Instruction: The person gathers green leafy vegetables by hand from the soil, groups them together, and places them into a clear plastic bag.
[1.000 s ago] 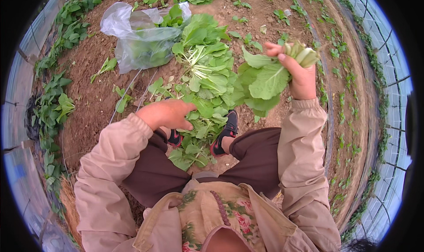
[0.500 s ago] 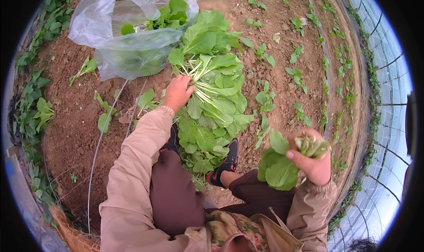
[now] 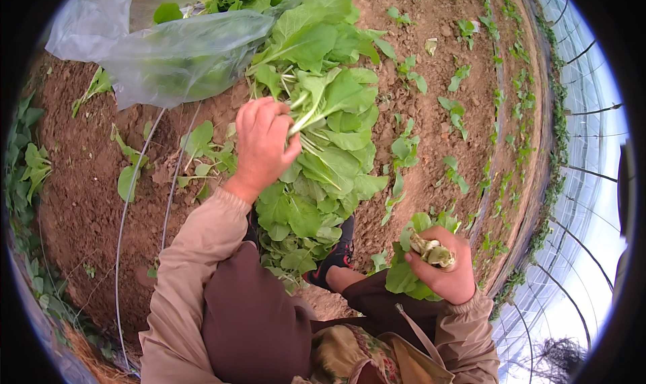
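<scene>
My left hand (image 3: 264, 145) is closed around the pale stem of a leafy green plant (image 3: 330, 98) on top of a heap of cut greens (image 3: 316, 182) lying on the soil in front of my knees. My right hand (image 3: 445, 269) is held low near my right knee and grips a small bunch of greens (image 3: 414, 269) by its pale stalk ends, leaves hanging down to the left. A clear plastic bag (image 3: 168, 47) holding more greens lies just beyond the heap.
Brown tilled soil (image 3: 87, 182) with small seedlings (image 3: 454, 111) scattered to the right. Thin irrigation lines (image 3: 128, 209) run along the left. My dark shoe (image 3: 336, 253) sits under the heap's near end. Greenhouse plastic wall and frame (image 3: 579, 175) curve along the right.
My right hand has dropped from raised at the upper right to low beside my knee with its bunch. My left hand reached forward onto the heap and closed on a plant's stem.
</scene>
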Available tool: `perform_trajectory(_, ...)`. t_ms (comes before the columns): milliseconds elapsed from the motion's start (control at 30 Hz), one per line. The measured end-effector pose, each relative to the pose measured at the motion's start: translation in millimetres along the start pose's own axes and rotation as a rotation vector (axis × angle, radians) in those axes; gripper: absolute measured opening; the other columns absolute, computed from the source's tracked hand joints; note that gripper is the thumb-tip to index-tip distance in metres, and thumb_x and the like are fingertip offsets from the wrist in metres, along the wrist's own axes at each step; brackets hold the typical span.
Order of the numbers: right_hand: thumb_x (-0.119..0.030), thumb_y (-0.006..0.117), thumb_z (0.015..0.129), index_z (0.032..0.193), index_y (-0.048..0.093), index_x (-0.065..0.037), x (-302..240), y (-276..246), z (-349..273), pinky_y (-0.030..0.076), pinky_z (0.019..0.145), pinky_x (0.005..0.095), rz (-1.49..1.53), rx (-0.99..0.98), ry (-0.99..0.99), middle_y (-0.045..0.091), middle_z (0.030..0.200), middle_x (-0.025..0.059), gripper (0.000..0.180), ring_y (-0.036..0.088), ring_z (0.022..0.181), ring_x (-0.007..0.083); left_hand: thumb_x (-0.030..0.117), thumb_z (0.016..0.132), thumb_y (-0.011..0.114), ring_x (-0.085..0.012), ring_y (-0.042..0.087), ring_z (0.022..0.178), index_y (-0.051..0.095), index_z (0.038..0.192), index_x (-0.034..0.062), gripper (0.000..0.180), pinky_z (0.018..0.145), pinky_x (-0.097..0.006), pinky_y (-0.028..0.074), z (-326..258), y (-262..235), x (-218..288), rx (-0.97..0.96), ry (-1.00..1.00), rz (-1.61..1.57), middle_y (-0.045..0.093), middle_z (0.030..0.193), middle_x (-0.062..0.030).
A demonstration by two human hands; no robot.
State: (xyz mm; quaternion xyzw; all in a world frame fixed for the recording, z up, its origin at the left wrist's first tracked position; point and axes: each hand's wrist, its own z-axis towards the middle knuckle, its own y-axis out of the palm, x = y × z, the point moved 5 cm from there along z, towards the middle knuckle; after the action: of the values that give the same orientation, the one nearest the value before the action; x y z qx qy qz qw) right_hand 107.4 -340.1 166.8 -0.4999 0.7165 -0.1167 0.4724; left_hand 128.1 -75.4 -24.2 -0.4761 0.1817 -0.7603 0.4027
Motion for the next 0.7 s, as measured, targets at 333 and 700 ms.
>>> perform_trajectory(333,-0.007,0.076,0.068,0.083,0.059,-0.001,-66,45,28,0.039,0.106,0.0487,-0.136,-0.126,-0.551,0.048,0.14,0.0253,0.023,0.044,0.132,0.0463,0.005,0.075,0.075,-0.0222,0.064,0.082,0.063,0.098,0.0044,0.026,0.078,-0.035,0.05,-19,-69,56,-0.533,-0.084,-0.762,0.064,0.086,-0.0064)
perform_trajectory(700,-0.001,0.071,0.082,0.118,0.05,-0.003,33,142,85,0.047,0.088,0.0294,0.886,-0.541,0.106,0.062,0.119,0.0084,0.041,0.057,0.098,0.0109,0.007,0.091,0.068,-0.0039,0.058,0.069,0.06,0.105,0.0053,0.016,0.059,-0.02,0.043,-63,-6,31,-0.68,-0.859,-1.486,0.064,0.084,0.0001)
